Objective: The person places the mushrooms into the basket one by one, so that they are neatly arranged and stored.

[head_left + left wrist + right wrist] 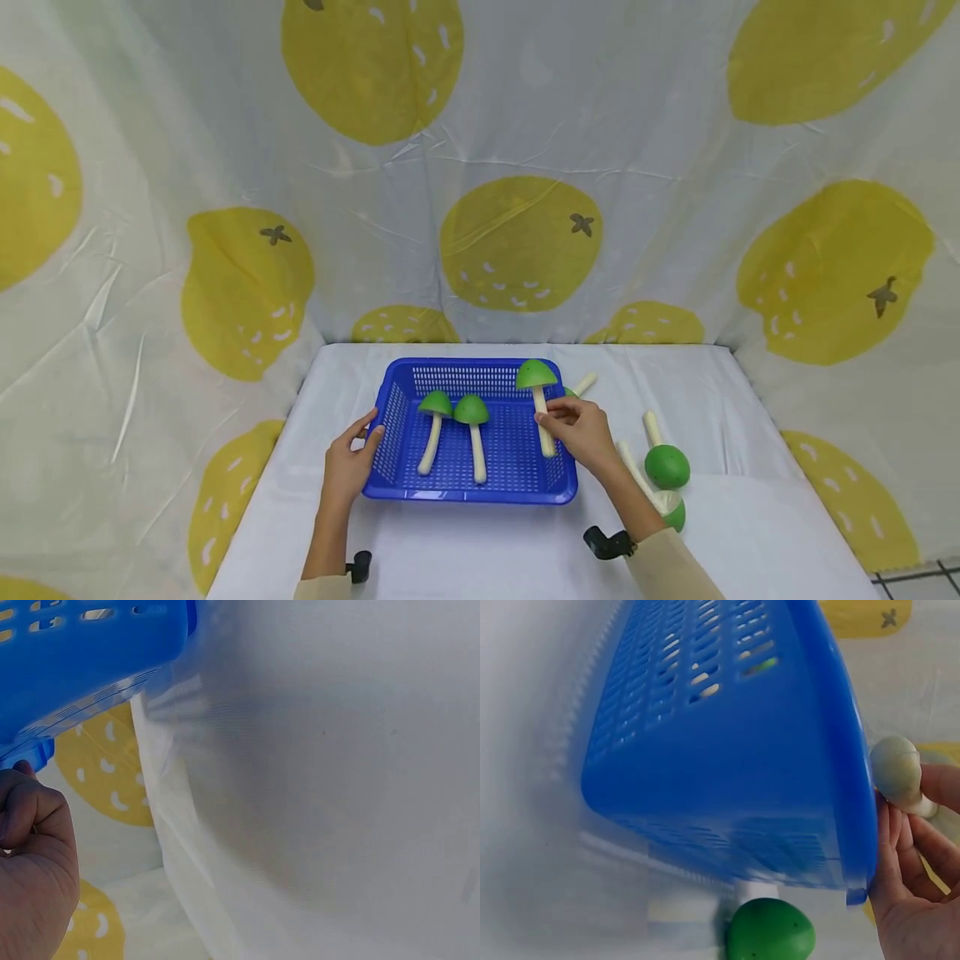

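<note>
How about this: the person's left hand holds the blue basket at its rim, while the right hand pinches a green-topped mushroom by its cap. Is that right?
Not quite: the head view shows the right hand pinching the green-topped mushroom by its pale stem, not its cap. The left hand does hold the blue basket at its rim.

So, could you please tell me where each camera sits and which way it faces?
Head: on the head, facing forward and down at the blue basket; left hand, right hand and forearms show.
Left wrist: on that wrist, facing the basket's outer side and a white surface; part of the left hand shows at left.
Right wrist: on that wrist, facing the basket's outside and a green cap; part of the right hand shows at right.
Shared: head and right wrist both show the held mushroom.
</note>
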`<state>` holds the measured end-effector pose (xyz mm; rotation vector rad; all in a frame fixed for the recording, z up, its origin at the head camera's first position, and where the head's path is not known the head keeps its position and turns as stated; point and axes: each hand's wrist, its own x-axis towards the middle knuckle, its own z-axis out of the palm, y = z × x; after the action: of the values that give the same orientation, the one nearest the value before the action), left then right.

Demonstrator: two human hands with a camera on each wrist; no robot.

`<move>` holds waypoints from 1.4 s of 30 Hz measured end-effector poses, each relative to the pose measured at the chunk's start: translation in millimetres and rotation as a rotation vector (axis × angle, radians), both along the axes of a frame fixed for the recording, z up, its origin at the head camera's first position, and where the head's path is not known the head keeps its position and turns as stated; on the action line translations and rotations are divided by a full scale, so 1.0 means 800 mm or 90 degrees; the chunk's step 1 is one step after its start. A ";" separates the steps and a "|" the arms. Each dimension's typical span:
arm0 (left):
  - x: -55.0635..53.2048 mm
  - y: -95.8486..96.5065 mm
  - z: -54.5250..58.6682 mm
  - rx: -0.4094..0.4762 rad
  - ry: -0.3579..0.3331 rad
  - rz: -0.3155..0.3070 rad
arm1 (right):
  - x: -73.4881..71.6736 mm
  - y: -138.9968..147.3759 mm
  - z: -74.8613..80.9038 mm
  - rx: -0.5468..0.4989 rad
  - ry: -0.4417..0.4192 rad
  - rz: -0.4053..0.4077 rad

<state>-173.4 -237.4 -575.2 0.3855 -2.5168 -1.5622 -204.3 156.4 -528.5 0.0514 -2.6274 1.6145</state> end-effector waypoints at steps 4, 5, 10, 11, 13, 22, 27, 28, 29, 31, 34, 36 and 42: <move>0.001 0.002 0.000 -0.002 -0.004 0.003 | -0.003 -0.005 0.000 0.004 0.001 -0.002; 0.001 0.002 0.000 -0.003 -0.005 0.004 | -0.003 -0.006 0.000 0.000 0.002 -0.003; 0.002 0.002 0.001 -0.013 -0.013 0.005 | -0.003 -0.015 0.000 -0.011 0.003 -0.004; 0.002 0.002 0.000 -0.013 -0.015 0.005 | -0.002 -0.017 0.000 -0.012 0.001 -0.002; 0.001 0.001 0.000 -0.008 -0.010 0.005 | -0.001 -0.022 0.000 -0.009 -0.003 0.002; 0.002 0.004 -0.001 -0.001 -0.015 0.006 | 0.000 -0.037 0.000 -0.013 -0.007 0.006; 0.002 0.000 0.002 -0.003 -0.010 0.008 | -0.003 -0.045 -0.005 -0.016 -0.011 0.020; 0.003 0.000 0.002 -0.003 -0.009 0.009 | -0.003 -0.046 -0.006 -0.017 -0.011 0.022; 0.003 0.000 0.002 -0.002 -0.008 0.010 | -0.003 -0.047 -0.006 -0.016 -0.010 0.024; 0.003 -0.001 0.003 -0.002 -0.006 0.012 | -0.004 -0.050 -0.005 -0.012 -0.007 0.028; 0.003 -0.002 0.002 -0.001 -0.011 0.010 | -0.005 -0.054 -0.004 0.004 -0.002 0.021; 0.003 -0.002 0.001 0.000 -0.016 0.007 | -0.005 -0.056 -0.004 0.019 0.000 0.013; 0.003 0.001 0.000 0.000 -0.021 0.001 | -0.003 -0.061 -0.005 0.056 0.003 -0.005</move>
<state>-170.9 -236.7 -575.0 0.4163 -2.5393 -1.5682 -206.9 107.5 -532.8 0.0494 -2.6913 1.4932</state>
